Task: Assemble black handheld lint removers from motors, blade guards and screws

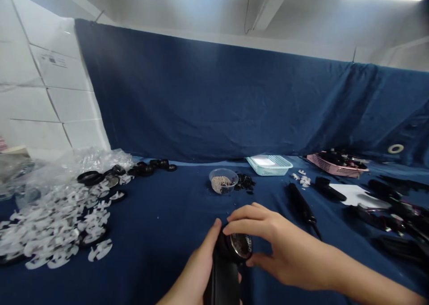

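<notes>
A black handheld device (224, 278) with a long body is wrapped by my left hand (203, 260), its thumb along the upper left side. At the top of the device sits a round black cap (237, 247) with a shiny, silvery face turned to the right. My right hand (268, 238) grips this cap, fingers over the top and thumb at its lower right edge. Beyond the hands stands a clear round bowl (223, 181) of small beads, with a pile of small black parts (245, 182) beside it.
White plastic pieces (60, 224) are heaped at the left, near black rings (90, 178) and clear plastic bags (87, 160). A light-blue basket (270, 165) and a pink basket (335, 164) stand at the back. A black corded tool (301, 204) and black parts lie right.
</notes>
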A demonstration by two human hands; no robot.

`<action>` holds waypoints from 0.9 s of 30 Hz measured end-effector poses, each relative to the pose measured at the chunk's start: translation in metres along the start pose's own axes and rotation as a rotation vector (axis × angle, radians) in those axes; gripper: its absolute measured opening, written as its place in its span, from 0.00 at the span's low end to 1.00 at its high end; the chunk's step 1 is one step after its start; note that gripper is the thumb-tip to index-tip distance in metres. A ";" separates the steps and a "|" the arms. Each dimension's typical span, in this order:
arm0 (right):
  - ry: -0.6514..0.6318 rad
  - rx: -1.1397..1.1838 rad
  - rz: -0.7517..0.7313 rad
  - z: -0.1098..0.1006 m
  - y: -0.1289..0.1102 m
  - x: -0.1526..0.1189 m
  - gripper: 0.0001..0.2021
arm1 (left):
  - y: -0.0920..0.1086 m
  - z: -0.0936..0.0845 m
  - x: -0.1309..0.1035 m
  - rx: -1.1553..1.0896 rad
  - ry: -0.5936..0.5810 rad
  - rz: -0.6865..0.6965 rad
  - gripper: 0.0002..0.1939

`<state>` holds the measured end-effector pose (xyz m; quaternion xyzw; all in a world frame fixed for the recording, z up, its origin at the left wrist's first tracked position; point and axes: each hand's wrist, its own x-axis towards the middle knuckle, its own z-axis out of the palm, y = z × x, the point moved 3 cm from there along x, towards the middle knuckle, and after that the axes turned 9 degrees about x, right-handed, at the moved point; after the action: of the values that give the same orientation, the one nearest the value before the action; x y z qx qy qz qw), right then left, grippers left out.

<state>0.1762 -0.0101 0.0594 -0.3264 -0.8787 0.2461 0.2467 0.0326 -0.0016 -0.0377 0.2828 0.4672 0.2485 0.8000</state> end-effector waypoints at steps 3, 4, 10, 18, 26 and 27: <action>-0.144 -0.070 -0.111 0.001 0.002 0.002 0.28 | 0.001 -0.004 0.005 0.063 0.000 0.042 0.32; -0.158 -0.080 -0.119 0.002 0.005 0.002 0.27 | 0.002 -0.005 0.008 0.084 0.006 0.052 0.32; 0.043 -0.014 0.093 0.022 0.035 0.001 0.41 | 0.013 -0.014 0.015 0.190 0.195 0.236 0.31; 0.371 0.198 0.293 0.042 0.058 0.009 0.24 | 0.040 -0.016 0.019 0.347 0.361 0.615 0.17; -0.233 -0.237 -0.275 0.027 0.058 0.016 0.24 | 0.035 -0.031 0.043 0.349 0.072 0.123 0.31; -0.296 -0.233 -0.336 0.026 0.057 0.017 0.23 | 0.034 -0.033 0.045 0.354 0.036 0.049 0.33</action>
<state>0.1752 0.0332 0.0109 -0.1625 -0.9696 0.1437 0.1134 0.0187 0.0594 -0.0553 0.4261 0.5108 0.1865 0.7230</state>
